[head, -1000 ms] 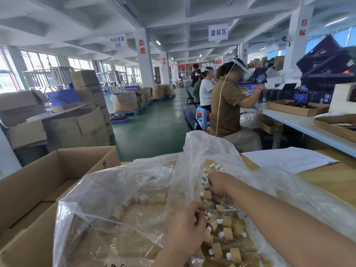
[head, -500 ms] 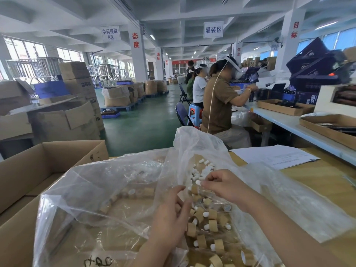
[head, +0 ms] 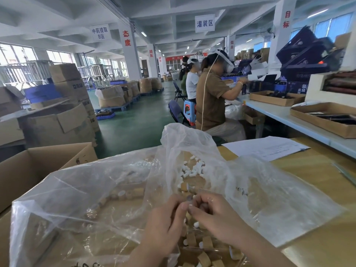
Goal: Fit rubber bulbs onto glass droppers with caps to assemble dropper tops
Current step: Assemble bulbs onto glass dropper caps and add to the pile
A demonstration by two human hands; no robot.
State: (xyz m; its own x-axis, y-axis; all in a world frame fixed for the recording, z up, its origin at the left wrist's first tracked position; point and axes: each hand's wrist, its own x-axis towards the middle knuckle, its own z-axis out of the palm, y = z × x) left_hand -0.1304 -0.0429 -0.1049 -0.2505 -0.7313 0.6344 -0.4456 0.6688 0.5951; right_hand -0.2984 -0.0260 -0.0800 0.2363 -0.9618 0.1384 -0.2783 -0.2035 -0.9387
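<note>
Left hand (head: 163, 225), right hand (head: 216, 212) both pinching small part (head: 189, 198) over plastic bag (head: 96, 189); white bulbs (head: 192, 168) at 12 o'clock.

Two hands (head: 165, 226) (head: 217, 212), one bag (head: 96, 189), many caps (head: 207, 242)

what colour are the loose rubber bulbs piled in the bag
White; the rubber bulbs show best in the head view.
</note>
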